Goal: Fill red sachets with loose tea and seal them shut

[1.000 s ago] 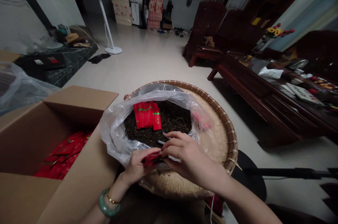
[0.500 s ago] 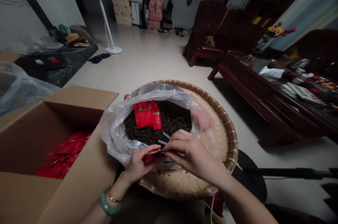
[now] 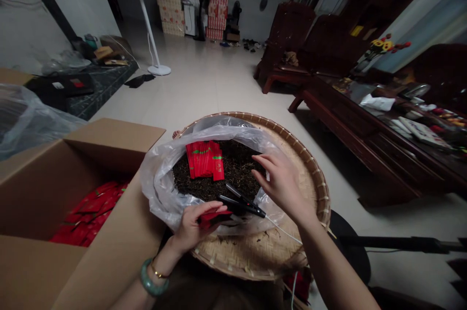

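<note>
My left hand (image 3: 195,225) is closed on a red packet (image 3: 213,218), held low over the near rim of a clear plastic bag (image 3: 156,198). My right hand (image 3: 279,181) hovers over the bag's right side, thumb and fingers apart, holding nothing. Dark loose tea leaves (image 3: 237,169) fill the bag. A fanned row of flat red packets (image 3: 202,159) with green bands lies on the leaves. Between my hands rests a black hair-straightener-like clamp (image 3: 248,206), its jaws parted and pointing left, with a white cord (image 3: 282,229).
The bag sits in a round woven bamboo tray (image 3: 255,256). At left stands an open cardboard box (image 3: 109,232) with many red packets (image 3: 93,212) inside. A dark wooden table (image 3: 350,139) is at right, a white standing fan (image 3: 148,27) at the back left.
My right hand has left the packet and moved up and right, its fingers opening. The black clamp, partly covered before, now shows fully. My left hand stays in place with the packet.
</note>
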Action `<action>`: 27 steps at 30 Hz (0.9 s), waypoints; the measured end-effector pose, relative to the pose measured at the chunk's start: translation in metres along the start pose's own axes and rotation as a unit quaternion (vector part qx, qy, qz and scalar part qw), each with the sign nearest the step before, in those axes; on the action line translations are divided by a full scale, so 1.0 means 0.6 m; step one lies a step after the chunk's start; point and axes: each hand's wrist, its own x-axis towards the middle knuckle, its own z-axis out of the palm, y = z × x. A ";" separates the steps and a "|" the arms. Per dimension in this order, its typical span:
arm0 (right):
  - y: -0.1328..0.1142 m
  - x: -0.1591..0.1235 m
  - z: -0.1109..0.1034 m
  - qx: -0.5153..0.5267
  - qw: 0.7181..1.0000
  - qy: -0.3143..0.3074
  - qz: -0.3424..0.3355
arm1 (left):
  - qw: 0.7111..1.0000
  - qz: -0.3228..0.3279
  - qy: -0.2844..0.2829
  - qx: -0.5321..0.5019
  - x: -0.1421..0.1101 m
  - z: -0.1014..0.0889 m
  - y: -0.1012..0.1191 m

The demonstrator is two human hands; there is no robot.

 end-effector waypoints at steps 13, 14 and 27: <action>-0.040 -0.014 0.086 0.181 0.977 -0.075 -0.082 | 0.982 -0.129 0.023 -0.135 0.039 0.020 -0.006; -0.029 -0.006 0.093 0.199 0.976 -0.070 -0.051 | 0.980 -0.136 0.039 -0.137 0.042 0.021 -0.005; -0.013 0.021 0.117 0.195 0.969 -0.146 0.048 | 0.955 -0.280 -0.058 -0.076 0.067 0.003 0.026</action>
